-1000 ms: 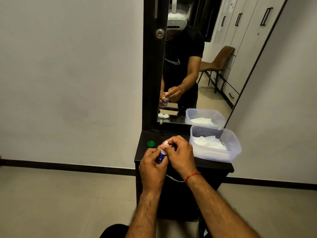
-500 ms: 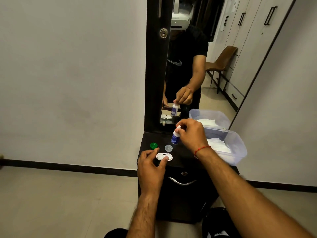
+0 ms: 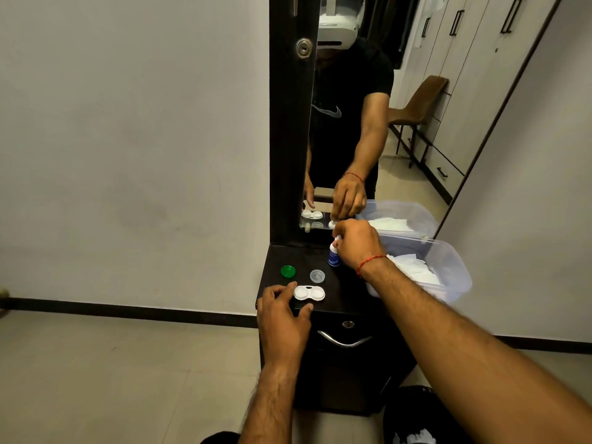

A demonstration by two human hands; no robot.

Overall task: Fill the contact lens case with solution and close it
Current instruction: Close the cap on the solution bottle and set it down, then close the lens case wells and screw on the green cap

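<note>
A white contact lens case (image 3: 309, 293) with two uncapped wells lies near the front of the dark cabinet top (image 3: 347, 291). My left hand (image 3: 283, 318) pinches its left end between forefinger and thumb. A green cap (image 3: 288, 271) and a clear cap (image 3: 317, 276) lie just behind the case. A small blue-and-white solution bottle (image 3: 333, 255) stands upright near the mirror. My right hand (image 3: 357, 243) grips the bottle's top from above.
A clear plastic tub (image 3: 448, 267) with white tissues fills the right side of the cabinet top. A tall mirror (image 3: 368, 123) rises behind, reflecting me, a chair and wardrobes. A drawer handle (image 3: 344, 341) sits below the top. Walls close in left and right.
A second ago both hands held the bottle together. My right hand carried it back toward the mirror and stood it down; my left hand dropped to the lens case.
</note>
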